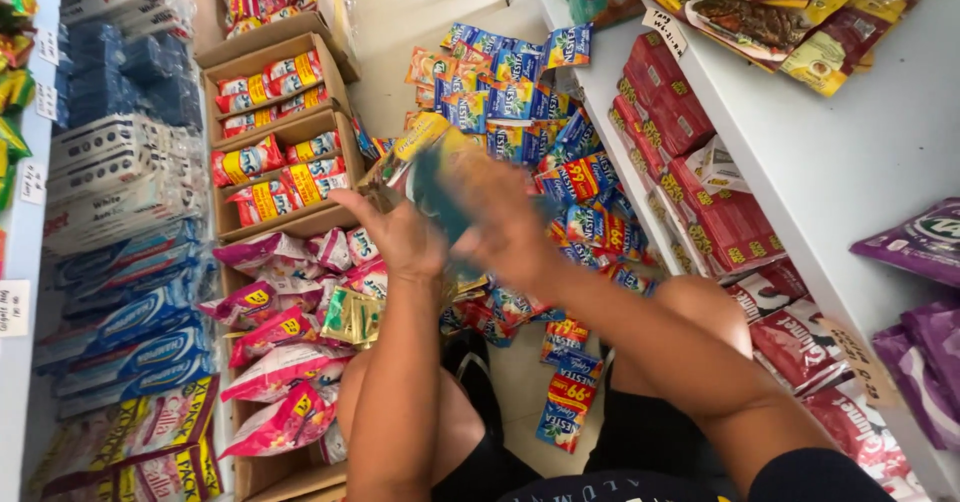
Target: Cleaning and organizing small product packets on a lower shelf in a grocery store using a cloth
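Bare knees bent low on floor, nearest to lens. Left hand curled around blurred green and yellow packet, thumb out sideways. Right hand closed on same packet from other side; finger detail smeared, exact pinch impossible to tell. Packet raised above pink sachets in cardboard box. Blue sachets piled on floor beyond, beside white shelf.
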